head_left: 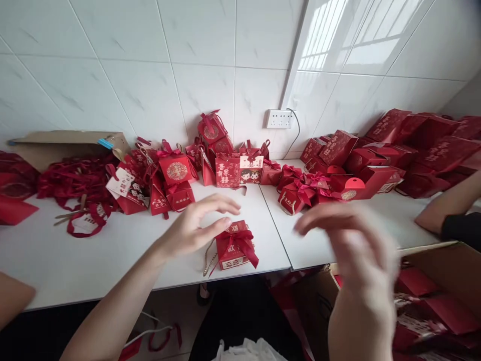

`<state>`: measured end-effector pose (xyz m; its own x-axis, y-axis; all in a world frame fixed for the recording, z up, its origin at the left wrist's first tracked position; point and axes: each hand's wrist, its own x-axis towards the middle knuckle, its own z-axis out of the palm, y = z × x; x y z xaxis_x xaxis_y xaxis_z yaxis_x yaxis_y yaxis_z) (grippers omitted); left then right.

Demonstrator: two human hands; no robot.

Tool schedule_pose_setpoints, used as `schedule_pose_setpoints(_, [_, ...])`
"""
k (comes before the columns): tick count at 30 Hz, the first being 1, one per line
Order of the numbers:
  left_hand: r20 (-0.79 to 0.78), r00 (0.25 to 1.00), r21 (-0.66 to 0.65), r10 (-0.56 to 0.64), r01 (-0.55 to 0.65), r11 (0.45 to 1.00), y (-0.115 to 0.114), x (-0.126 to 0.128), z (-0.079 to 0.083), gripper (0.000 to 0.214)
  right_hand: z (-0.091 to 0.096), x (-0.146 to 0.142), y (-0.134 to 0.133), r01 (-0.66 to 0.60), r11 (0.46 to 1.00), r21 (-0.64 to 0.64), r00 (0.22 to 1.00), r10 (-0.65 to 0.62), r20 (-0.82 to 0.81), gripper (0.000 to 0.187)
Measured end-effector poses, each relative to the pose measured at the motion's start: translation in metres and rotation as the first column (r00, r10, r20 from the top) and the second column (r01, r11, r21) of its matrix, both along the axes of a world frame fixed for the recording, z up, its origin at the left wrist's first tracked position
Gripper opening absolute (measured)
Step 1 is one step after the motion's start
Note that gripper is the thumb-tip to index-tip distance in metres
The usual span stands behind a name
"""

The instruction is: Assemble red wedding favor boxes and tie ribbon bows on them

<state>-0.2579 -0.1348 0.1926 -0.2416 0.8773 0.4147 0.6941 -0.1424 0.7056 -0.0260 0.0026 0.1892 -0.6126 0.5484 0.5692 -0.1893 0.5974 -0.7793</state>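
A small red gift box with a dark red ribbon bow on top sits near the front edge of the white table. A twisted gold cord hangs out at its left side. My left hand hovers just above and left of this box, fingers stretched and thumb apart, holding nothing. Whether the thumb touches the box I cannot tell. My right hand is raised to the right of the box, blurred by motion, with its fingers loosely bent and nothing visible in them.
Finished-looking red boxes line the wall. A cardboard box and a heap of dark red ribbons lie left. More red boxes pile up right. Below stands a carton of red boxes. Other people's arms reach in from both sides.
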Motion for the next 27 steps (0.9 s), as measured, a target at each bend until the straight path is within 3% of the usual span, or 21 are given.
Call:
schedule_pose_setpoints(1, [-0.037, 0.999, -0.058, -0.021, 0.019, 0.998, 0.004, 0.0, -0.011, 0.02, -0.019, -0.007, -0.006, -0.138, 0.971, -0.194, 0.982, 0.16, 0.099, 0.037])
schedule_pose_setpoints(2, [-0.079, 0.996, -0.121, -0.037, 0.027, 0.992, 0.007, 0.0, -0.022, 0.019, -0.041, -0.015, -0.016, -0.24, 0.892, -0.384, 0.919, 0.336, 0.207, 0.041])
schedule_pose_setpoints(4, [-0.155, 0.987, -0.216, -0.032, -0.003, 0.976, 0.012, -0.001, -0.043, 0.02, -0.088, -0.031, -0.041, -0.291, 0.704, -0.647, 0.74, 0.595, 0.315, 0.042])
schedule_pose_setpoints(5, [-0.172, 0.985, -0.241, -0.013, -0.029, 0.97, 0.014, -0.001, -0.052, 0.02, -0.109, -0.038, -0.055, -0.29, 0.642, -0.71, 0.681, 0.659, 0.318, 0.044])
schedule_pose_setpoints(7, [-0.177, 0.984, -0.257, 0.033, -0.079, 0.963, 0.016, -0.002, -0.065, 0.02, -0.137, -0.051, -0.08, -0.246, 0.545, -0.801, 0.665, 0.696, 0.269, 0.056])
schedule_pose_setpoints(9, [-0.155, 0.986, -0.27, 0.061, -0.102, 0.957, 0.017, -0.002, -0.072, 0.018, -0.148, -0.063, -0.094, -0.273, 0.462, -0.844, 0.677, 0.715, 0.173, 0.066])
schedule_pose_setpoints(11, [-0.117, 0.991, -0.291, 0.06, -0.092, 0.952, 0.017, 0.0, -0.075, 0.015, -0.146, -0.074, -0.098, -0.299, 0.382, -0.874, 0.708, 0.703, 0.065, 0.07])
schedule_pose_setpoints(15, [-0.054, 0.997, -0.317, 0.058, -0.072, 0.946, 0.016, 0.006, -0.078, 0.01, -0.133, -0.09, -0.091, -0.325, 0.156, -0.933, 0.757, 0.635, -0.158, 0.058])
schedule_pose_setpoints(17, [-0.034, 0.997, -0.316, 0.068, -0.075, 0.946, 0.016, 0.007, -0.08, 0.01, -0.131, -0.092, -0.089, -0.318, 0.117, -0.941, 0.796, 0.571, -0.198, 0.051])
schedule_pose_setpoints(22, [0.045, 0.996, -0.293, 0.074, -0.058, 0.954, 0.016, 0.005, -0.087, 0.009, -0.133, -0.086, -0.09, -0.259, 0.189, -0.947, 0.868, 0.476, -0.142, 0.048])
schedule_pose_setpoints(27, [0.096, 0.991, -0.283, 0.093, -0.063, 0.957, 0.015, 0.004, -0.092, 0.011, -0.132, -0.084, -0.093, -0.257, 0.096, -0.962, 0.884, 0.425, -0.194, 0.043])
